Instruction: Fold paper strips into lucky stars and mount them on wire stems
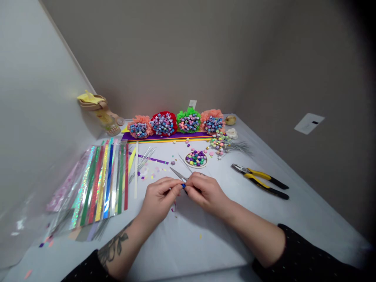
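My left hand [161,197] and my right hand [205,194] meet at the fingertips above the pale table [205,239]. Both pinch a small blue piece [183,186], probably folded paper, though its exact form is too small to tell. Silver scissor blades [178,174] point up and left from between my hands, their handles hidden. A round dish of colourful paper stars [196,158] sits just beyond my fingers. Small paper scraps lie near both hands.
Yellow-handled pliers [260,180] lie to the right. Shiny coloured strips in a clear bag [100,184] lie to the left. Several star-covered tissue-paper bunches [176,124] stand along the far edge, with loose stars and thin wires [236,147] nearby. Walls bound the far sides.
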`<state>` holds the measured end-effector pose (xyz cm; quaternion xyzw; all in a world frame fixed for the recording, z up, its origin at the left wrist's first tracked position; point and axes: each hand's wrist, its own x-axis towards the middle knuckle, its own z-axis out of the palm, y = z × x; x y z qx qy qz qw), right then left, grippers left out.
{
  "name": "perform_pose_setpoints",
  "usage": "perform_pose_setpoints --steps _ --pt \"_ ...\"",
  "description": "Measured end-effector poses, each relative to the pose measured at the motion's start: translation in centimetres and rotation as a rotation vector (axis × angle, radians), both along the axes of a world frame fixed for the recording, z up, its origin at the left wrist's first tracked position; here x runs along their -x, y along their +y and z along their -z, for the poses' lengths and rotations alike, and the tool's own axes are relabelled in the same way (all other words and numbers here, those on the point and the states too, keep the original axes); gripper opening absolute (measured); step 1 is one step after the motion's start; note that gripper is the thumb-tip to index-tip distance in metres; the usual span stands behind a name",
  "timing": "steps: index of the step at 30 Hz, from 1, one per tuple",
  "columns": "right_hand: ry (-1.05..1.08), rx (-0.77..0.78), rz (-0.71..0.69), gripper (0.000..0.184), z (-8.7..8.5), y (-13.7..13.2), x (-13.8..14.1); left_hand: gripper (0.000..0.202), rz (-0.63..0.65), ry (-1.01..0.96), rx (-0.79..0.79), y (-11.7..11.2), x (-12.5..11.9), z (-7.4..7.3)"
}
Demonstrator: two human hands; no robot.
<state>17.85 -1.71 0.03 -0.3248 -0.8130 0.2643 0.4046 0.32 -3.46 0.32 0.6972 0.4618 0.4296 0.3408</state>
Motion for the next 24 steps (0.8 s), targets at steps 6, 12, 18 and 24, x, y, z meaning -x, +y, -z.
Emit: perform_pose_setpoints --steps 6,12,18,24 --pt "-0.009 -0.057 0.079 0.018 0.7 -0.2 0.6 0.017 -0.022 0.006 -0.017 -0.2 -0.2 0.5" --pt "0.039 -0.044 0.164 0.017 1.1 -0.5 1.1 0.015 -0.056 0.024 -0.070 0.0 -0.3 0.8" --pt "0.202 0.479 0.048 0.019 0.3 0.1 0.7 0.017 -0.001 0.030 -0.145 0.3 0.1 0.1" --pt "0.305 0.689 -0.009 0.023 0.1 0.1 0.8 0.008 -0.089 0.034 -0.227 0.1 0.0 -0.5"
